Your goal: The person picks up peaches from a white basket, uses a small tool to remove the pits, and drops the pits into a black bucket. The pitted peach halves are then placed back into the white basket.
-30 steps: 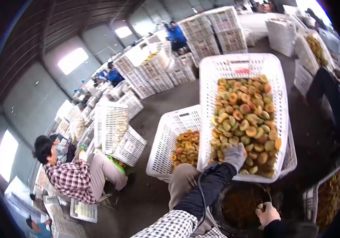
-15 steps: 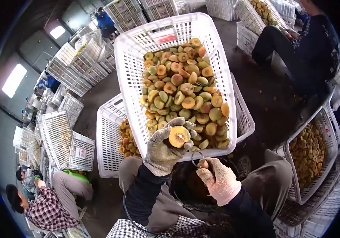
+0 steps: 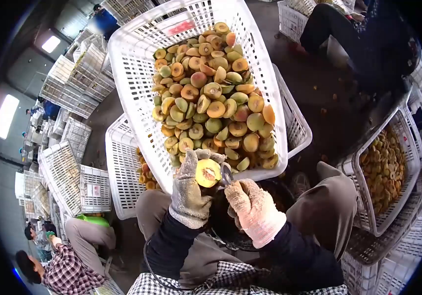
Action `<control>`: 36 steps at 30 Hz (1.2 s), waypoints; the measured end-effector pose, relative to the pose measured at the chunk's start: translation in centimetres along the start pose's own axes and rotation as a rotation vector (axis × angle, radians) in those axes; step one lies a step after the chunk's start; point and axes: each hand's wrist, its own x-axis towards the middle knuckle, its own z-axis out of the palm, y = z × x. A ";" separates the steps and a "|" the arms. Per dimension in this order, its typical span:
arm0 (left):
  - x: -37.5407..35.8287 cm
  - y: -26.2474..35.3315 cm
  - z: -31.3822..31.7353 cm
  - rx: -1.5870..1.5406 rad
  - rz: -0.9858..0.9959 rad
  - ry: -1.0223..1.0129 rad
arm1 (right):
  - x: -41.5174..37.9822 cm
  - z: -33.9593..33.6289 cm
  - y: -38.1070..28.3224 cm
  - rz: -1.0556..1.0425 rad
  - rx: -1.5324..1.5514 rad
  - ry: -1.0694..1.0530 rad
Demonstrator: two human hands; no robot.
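My left hand (image 3: 191,194), in a soiled knit glove, grips a yellow peach half (image 3: 208,173) with its cut face toward me and the stone area in the middle. My right hand (image 3: 254,209), in a pale pinkish glove, closes round a ring-shaped metal pitting tool (image 3: 226,174). The tool's loop is right at the peach half's right edge; its handle is mostly hidden in the glove. Both hands are at the near end of a white slatted crate (image 3: 127,115) heaped with peach halves (image 3: 216,109). A dark bucket (image 3: 275,194) stands below my hands, between my knees.
Under the heaped crate sits another white crate (image 3: 117,172). To the right stands a crate (image 3: 356,182) of fruit halves (image 3: 380,167). A seated person (image 3: 363,44) is at upper right, another in a checked shirt (image 3: 73,268) at lower left. Stacked crates (image 3: 71,174) line the left.
My right hand has brought the tool's loop up against the peach half's edge; they were apart before. The left hand has shifted slightly left and down. The view has also moved.
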 end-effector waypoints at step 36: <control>-2.0 -1.7 1.2 0.125 0.039 0.157 | -1.0 0.3 1.8 0.026 -0.464 -0.152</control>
